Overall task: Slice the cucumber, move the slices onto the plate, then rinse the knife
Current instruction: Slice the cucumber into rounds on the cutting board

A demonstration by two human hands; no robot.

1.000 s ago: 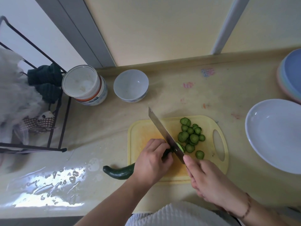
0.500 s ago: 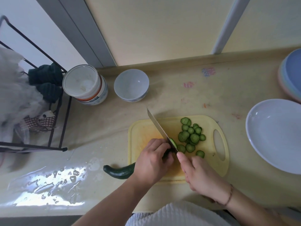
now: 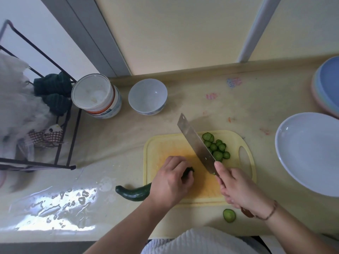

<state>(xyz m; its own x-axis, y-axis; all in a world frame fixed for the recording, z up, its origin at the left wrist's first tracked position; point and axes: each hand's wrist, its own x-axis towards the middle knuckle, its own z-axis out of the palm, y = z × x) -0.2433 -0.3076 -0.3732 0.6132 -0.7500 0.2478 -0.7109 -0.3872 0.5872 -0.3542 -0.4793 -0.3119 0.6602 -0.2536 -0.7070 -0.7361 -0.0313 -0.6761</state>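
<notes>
A dark green cucumber [image 3: 134,193] lies across the left edge of the yellow cutting board [image 3: 165,149], its cut end under my left hand [image 3: 171,182], which presses it down. My right hand [image 3: 238,187] grips the handle of a broad steel knife [image 3: 196,143]; the blade slants up and left, to the right of the cucumber's cut end. Several cucumber slices [image 3: 216,148] are heaped on the board right of the blade. One slice [image 3: 229,215] lies on the counter in front of the board. A white plate [image 3: 311,153] sits at the right.
A white bowl [image 3: 147,96] and a lidded tub [image 3: 96,96] stand behind the board. A black wire rack [image 3: 36,125] with cloths is at the left. Stacked coloured plates [image 3: 328,85] sit at the far right. Water wets the counter at front left.
The knife has moved right, away from the cucumber's cut end, and its blade now stands apart from my left hand. One slice now lies on the counter in front of the board.
</notes>
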